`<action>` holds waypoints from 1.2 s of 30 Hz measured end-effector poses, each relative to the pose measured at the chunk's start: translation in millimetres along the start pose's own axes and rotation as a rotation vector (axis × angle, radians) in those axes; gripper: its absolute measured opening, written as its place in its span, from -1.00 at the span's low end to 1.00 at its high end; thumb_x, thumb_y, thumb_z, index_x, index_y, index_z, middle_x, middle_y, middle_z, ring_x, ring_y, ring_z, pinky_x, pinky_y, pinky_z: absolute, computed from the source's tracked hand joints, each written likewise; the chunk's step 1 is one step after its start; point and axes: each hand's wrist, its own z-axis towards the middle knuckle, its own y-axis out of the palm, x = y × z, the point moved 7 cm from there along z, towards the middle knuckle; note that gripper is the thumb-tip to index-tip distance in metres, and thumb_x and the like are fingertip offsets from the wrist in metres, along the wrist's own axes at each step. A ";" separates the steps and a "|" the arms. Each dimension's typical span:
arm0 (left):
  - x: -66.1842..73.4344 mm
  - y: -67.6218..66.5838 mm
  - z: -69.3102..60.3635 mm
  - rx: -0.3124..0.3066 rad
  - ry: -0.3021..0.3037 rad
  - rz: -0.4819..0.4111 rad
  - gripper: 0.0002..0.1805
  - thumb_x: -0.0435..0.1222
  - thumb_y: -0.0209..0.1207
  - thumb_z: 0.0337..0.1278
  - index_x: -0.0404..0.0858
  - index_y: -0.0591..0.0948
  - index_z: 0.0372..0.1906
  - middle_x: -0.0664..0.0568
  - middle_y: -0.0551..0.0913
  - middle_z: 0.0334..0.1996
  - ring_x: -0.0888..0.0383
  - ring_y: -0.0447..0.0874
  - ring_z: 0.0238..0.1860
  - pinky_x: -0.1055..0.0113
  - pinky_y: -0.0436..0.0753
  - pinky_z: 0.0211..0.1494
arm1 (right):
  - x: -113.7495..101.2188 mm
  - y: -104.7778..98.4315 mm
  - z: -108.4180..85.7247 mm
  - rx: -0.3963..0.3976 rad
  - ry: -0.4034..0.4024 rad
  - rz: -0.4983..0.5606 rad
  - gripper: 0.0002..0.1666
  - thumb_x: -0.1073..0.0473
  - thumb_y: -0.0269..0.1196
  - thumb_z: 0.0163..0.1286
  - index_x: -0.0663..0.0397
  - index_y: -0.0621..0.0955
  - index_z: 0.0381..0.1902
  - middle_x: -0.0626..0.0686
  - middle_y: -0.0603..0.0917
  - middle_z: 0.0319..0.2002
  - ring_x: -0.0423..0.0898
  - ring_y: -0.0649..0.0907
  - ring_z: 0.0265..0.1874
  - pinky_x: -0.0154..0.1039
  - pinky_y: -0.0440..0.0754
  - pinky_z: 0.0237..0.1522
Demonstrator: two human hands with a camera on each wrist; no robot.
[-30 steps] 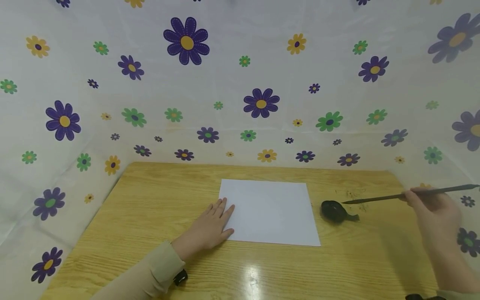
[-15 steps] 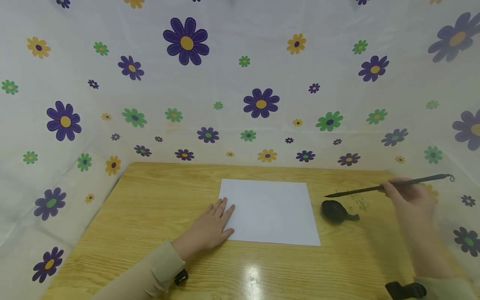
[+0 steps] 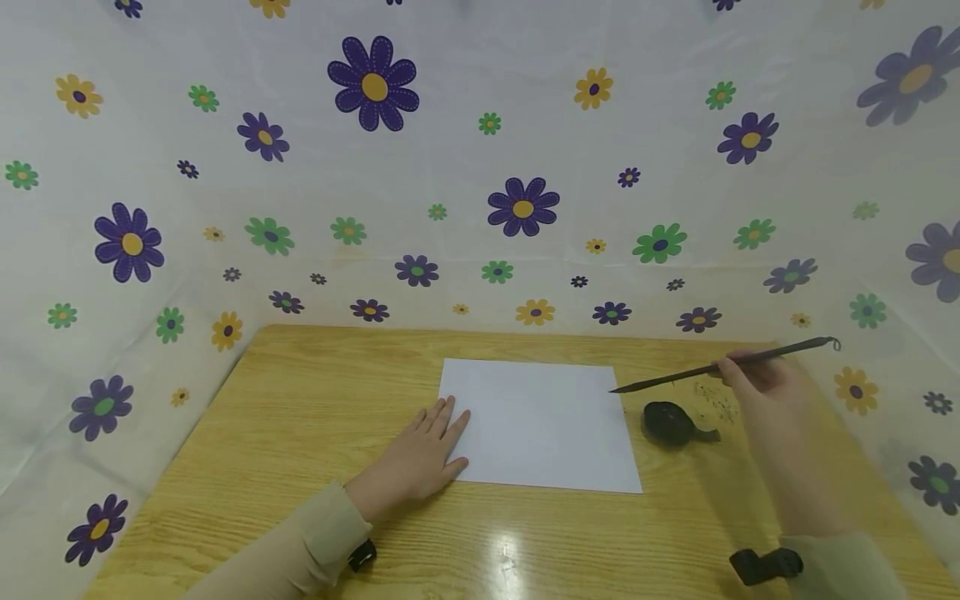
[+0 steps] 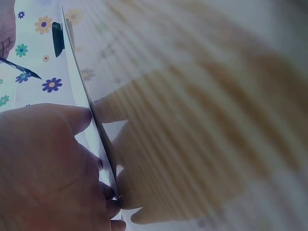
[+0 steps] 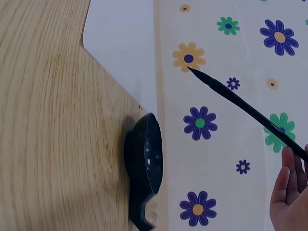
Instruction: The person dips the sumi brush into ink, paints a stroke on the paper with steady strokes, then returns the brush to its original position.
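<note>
A white sheet of paper point(image 3: 540, 425) lies on the wooden table. My left hand point(image 3: 420, 450) rests flat on its left edge with the fingers spread; the left wrist view shows the hand point(image 4: 53, 163) along the paper's edge. My right hand point(image 3: 765, 392) pinches a dark brush point(image 3: 667, 382) by its handle. The brush tip hangs over the paper's upper right edge, and in the right wrist view the brush point(image 5: 240, 103) is held up off the table. Below it, right of the paper, sits a small black dish with a handle point(image 3: 669, 423).
Dark specks point(image 3: 716, 400) mark the wooden table point(image 3: 337, 367) behind the dish. A white cloth with printed flowers point(image 3: 450, 167) hangs round the back and both sides of the table. Black straps circle both wrists.
My right hand has moved left with the brush, from beyond the dish to above the paper's right edge. The left hand, paper and dish have stayed in place.
</note>
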 end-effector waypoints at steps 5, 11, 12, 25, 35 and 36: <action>-2.3 5.1 2.1 0.002 0.005 0.009 -0.20 0.10 -0.06 0.68 -0.20 0.06 0.74 -0.24 -0.10 0.74 -0.18 -0.11 0.76 -0.13 0.05 0.77 | 1.8 16.8 -1.0 -0.006 0.010 -0.046 -0.91 0.25 0.33 0.54 -0.09 0.67 -0.13 -0.42 0.78 -0.36 -0.49 0.76 -0.32 -0.65 0.61 -0.14; -2.8 6.7 3.6 0.015 0.012 0.027 -0.19 0.12 -0.05 0.66 -0.20 0.09 0.73 -0.25 -0.07 0.74 -0.19 -0.08 0.75 -0.14 0.08 0.76 | 5.0 35.4 -1.7 -0.041 -0.008 -0.083 -0.95 0.21 0.35 0.54 -0.04 0.67 -0.11 -0.43 0.80 -0.34 -0.49 0.76 -0.30 -0.64 0.62 -0.12; -2.6 6.4 3.5 0.015 0.013 0.027 -0.19 0.12 -0.05 0.66 -0.20 0.09 0.73 -0.25 -0.07 0.74 -0.19 -0.09 0.75 -0.14 0.08 0.76 | 5.9 38.2 -1.7 -0.046 -0.009 -0.082 -0.95 0.20 0.35 0.54 -0.04 0.67 -0.11 -0.42 0.80 -0.33 -0.49 0.77 -0.29 -0.64 0.63 -0.11; -0.7 4.3 1.2 0.016 0.015 0.035 -0.20 0.10 -0.06 0.67 -0.22 0.09 0.73 -0.28 -0.07 0.73 -0.21 -0.09 0.75 -0.14 0.09 0.76 | 4.2 78.6 0.5 -0.063 0.004 -0.034 -0.88 0.31 0.30 0.54 0.24 0.62 -0.04 -0.40 0.75 -0.35 -0.49 0.75 -0.31 -0.60 0.66 -0.11; -2.8 6.9 2.5 0.013 0.017 0.041 -0.20 0.11 -0.09 0.69 -0.21 0.06 0.73 -0.27 -0.09 0.74 -0.19 -0.11 0.75 -0.13 0.10 0.76 | 7.3 104.0 0.3 -0.101 0.014 0.001 -0.82 0.29 0.30 0.55 0.30 0.62 -0.01 -0.24 0.78 -0.28 -0.43 0.76 -0.28 -0.53 0.68 -0.09; -3.0 7.4 2.6 0.014 0.018 0.043 -0.20 0.12 -0.09 0.69 -0.21 0.06 0.73 -0.27 -0.09 0.74 -0.19 -0.10 0.75 -0.13 0.10 0.76 | 7.7 106.1 -0.5 -0.100 0.012 0.005 -0.82 0.29 0.31 0.54 0.31 0.62 -0.01 -0.23 0.78 -0.28 -0.42 0.76 -0.29 -0.53 0.68 -0.09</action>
